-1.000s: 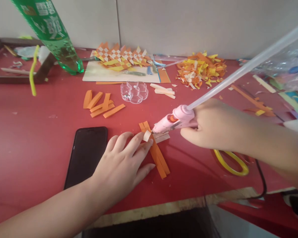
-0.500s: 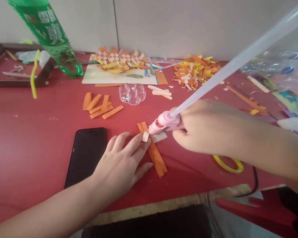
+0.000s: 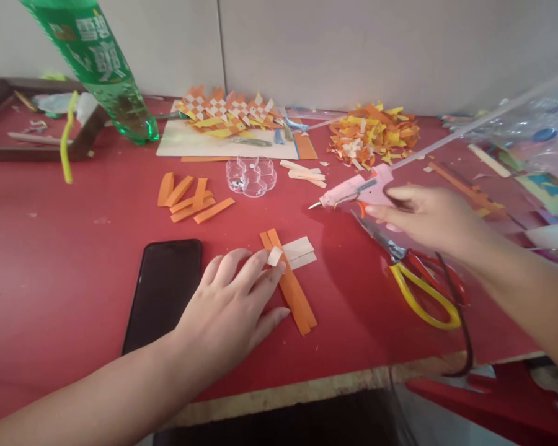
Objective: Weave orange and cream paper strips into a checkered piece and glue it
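Gluing seems in hand: left hand, fingers spread, steadies pale strip; right hand curls round glue gun; pressing calls for care.

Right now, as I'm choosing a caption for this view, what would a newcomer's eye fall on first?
Probably the tall green bottle at the upper left, then the pink glue gun in the right hand. Next might come the orange strips crossing pale strips near the centre, at the fingertips of the left hand.
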